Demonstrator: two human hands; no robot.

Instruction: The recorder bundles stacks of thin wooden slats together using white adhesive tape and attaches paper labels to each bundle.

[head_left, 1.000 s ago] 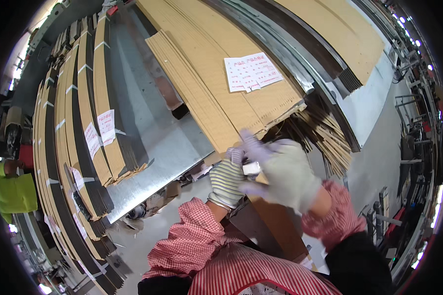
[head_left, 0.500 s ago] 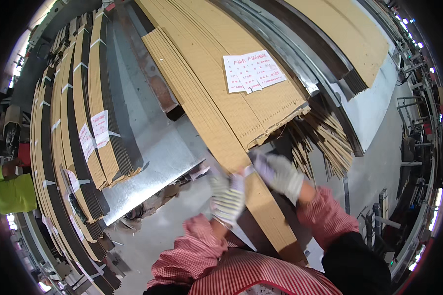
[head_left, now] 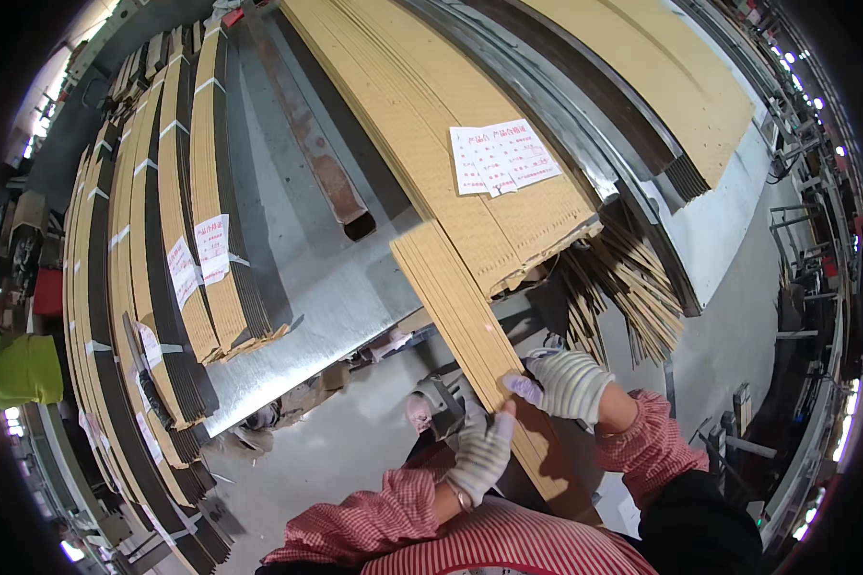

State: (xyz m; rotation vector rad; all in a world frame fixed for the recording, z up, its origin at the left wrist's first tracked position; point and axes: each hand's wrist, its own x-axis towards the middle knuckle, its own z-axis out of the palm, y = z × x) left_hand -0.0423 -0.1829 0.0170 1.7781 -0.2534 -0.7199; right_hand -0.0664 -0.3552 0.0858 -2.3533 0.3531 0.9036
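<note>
A bundle of long tan cardboard strips (head_left: 460,311) slants from the stack's near end toward my body. My left hand (head_left: 481,448), in a striped knit glove, grips the bundle's left edge with its thumb near the top face. On the opposite edge is my gloved right hand (head_left: 571,385), its purple-tipped thumb pressed on the top strip and its other fingers curled along the side, partly hidden. Beside the bundle's far end lies a wide stack of tan cardboard sheets (head_left: 451,153), with white paper labels (head_left: 504,157) on top.
Several tied bundles of cardboard strips (head_left: 211,182) stand on the left of a metal table (head_left: 302,359). A rusty metal bar (head_left: 307,134) lies on it. Loose strips (head_left: 623,297) fan out under the stack's end. More sheets (head_left: 681,67) rest at far right.
The strip bundle has come toward me; its far end, beside the stack's middle before, is now near the stack's front corner. Both hands have moved nearer my body.
</note>
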